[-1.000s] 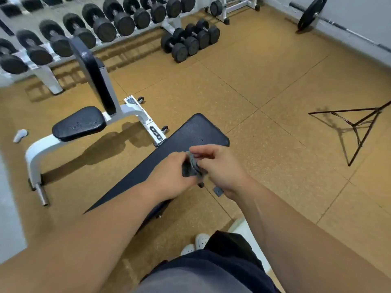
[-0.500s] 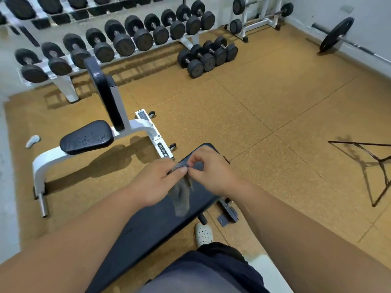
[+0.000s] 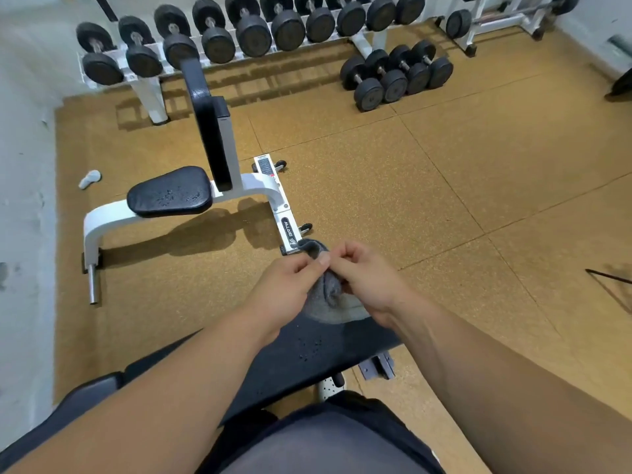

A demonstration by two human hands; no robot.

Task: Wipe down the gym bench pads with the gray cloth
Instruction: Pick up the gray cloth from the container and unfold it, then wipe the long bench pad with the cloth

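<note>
The gray cloth hangs bunched between both hands above the far end of the flat black bench pad. My left hand pinches its top edge from the left, and my right hand pinches it from the right. Small droplets speckle the flat pad under the cloth. Farther off stands a white-framed bench with a black seat pad, also spotted with droplets, and an upright black back pad.
A long rack of black dumbbells runs along the back wall, and more dumbbells sit on the cork floor at the right. A small white object lies at the left. A thin black stand pokes in at the right edge.
The view has tilted up and drawn back. The cloth went from crumpled, to hanging open by its top edge, to bunched again between my hands over the pad's end.
</note>
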